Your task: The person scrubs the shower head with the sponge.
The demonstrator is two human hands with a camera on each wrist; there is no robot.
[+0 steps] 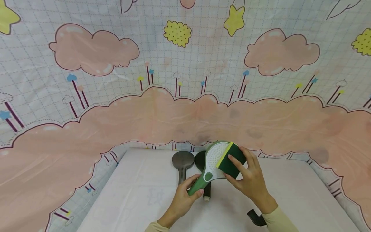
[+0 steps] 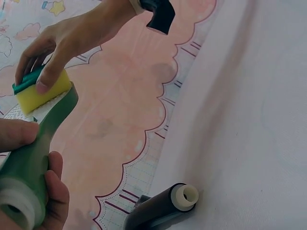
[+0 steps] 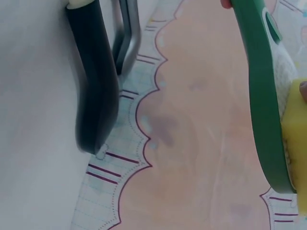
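My left hand (image 1: pixel 185 196) grips the green handle (image 2: pixel 33 158) of a green and white round-headed utensil (image 1: pixel 215 159), held tilted above the table. My right hand (image 1: pixel 249 177) holds a yellow and green sponge (image 1: pixel 231 160) flat against the utensil's white dotted face. In the left wrist view the fingers (image 2: pixel 48 72) curl over the sponge (image 2: pixel 41 91). The right wrist view shows the utensil's green edge (image 3: pixel 261 96) and a strip of the yellow sponge (image 3: pixel 292 124). Two dark utensils (image 1: pixel 182 162) lie on the white mat below.
A white mat (image 1: pixel 139 193) covers the table's near part, on a pink cloud-patterned cloth (image 1: pixel 145 112). A grey spoon-like utensil and a black-handled one (image 2: pixel 163 208) lie side by side on the mat. A dark strap (image 1: pixel 256 217) shows at my right wrist.
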